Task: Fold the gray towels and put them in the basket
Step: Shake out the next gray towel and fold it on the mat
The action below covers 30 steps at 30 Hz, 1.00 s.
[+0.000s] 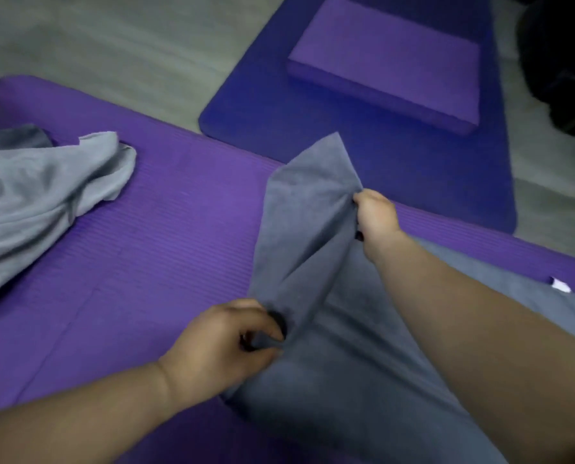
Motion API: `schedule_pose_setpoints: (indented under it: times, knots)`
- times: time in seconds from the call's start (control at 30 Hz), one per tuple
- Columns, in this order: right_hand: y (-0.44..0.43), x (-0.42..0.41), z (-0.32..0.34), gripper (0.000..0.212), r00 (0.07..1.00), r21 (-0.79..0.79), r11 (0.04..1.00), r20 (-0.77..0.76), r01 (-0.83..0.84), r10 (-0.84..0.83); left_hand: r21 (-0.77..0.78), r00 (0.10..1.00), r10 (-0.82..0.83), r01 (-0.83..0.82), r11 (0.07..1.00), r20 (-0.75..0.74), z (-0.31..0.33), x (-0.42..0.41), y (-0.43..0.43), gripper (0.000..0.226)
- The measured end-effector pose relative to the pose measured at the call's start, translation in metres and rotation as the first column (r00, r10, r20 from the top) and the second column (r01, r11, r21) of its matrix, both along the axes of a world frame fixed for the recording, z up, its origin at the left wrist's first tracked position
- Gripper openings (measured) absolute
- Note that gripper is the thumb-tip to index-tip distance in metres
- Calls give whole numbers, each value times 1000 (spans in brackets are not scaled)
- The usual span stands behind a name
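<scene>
Both hands pinch one dark gray towel (299, 236) spread on a purple mat (139, 262). Nearer, the left hand (222, 343) curls its fingers round a bunched edge. Farther away, the right hand (376, 216) grips another edge, lifting a flap between them. Folding looks barely begun. Far to the left of the left hand, a lighter gray towel (45, 189) lies crumpled, unfolded. No basket is visible.
</scene>
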State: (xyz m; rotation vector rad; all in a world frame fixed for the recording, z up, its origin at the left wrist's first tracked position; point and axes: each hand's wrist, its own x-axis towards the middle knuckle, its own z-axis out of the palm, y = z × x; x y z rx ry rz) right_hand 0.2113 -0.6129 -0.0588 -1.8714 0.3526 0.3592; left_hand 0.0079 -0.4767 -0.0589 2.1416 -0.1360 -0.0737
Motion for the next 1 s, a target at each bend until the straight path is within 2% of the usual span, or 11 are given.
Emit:
schedule_pose_setpoints:
  times: [0.17,0.27,0.43,0.53,0.57,0.63,0.73,0.8,0.83,0.9,1.0]
  knots:
    - [-155,-7,-12,37,996,-91,996,84,24,-17,70,995,-90,92,993,-34,25,34,-113,44]
    - [-239,-15,-18,25,994,-108,992,93,66,-56,126,982,-171,181,975,-86,37,49,-185,37]
    - [-349,-24,-16,30,991,26,994,82,103,-104,77,948,-294,305,949,-123,39,65,-298,43]
    - [-403,-19,-5,26,970,81,979,143,187,-197,29,927,-342,351,936,-155,36,69,-360,9]
    - [-422,-16,-3,26,961,116,968,142,223,-239,21,916,-371,378,925,-150,34,69,-378,6]
    - [-458,-16,0,32,959,109,963,117,245,-257,-33,887,-442,442,896,-135,29,66,-414,15]
    - [-503,-38,-10,21,973,-12,974,-36,228,-228,-34,836,-502,508,861,-223,12,61,-447,43]
    - [-524,-68,-34,45,952,-122,959,-142,257,-273,116,790,-519,579,807,-327,-2,57,-448,49]
    - [-530,-85,-46,44,946,-178,948,-142,263,-290,200,773,-517,609,768,-366,-10,56,-441,47]
    - [-533,-119,-64,13,934,-283,914,-127,290,-335,346,752,-541,656,671,-376,-29,53,-419,40]
    - [-524,-173,-78,35,927,-394,883,-159,256,-340,515,673,-636,723,460,-377,-48,43,-381,38]
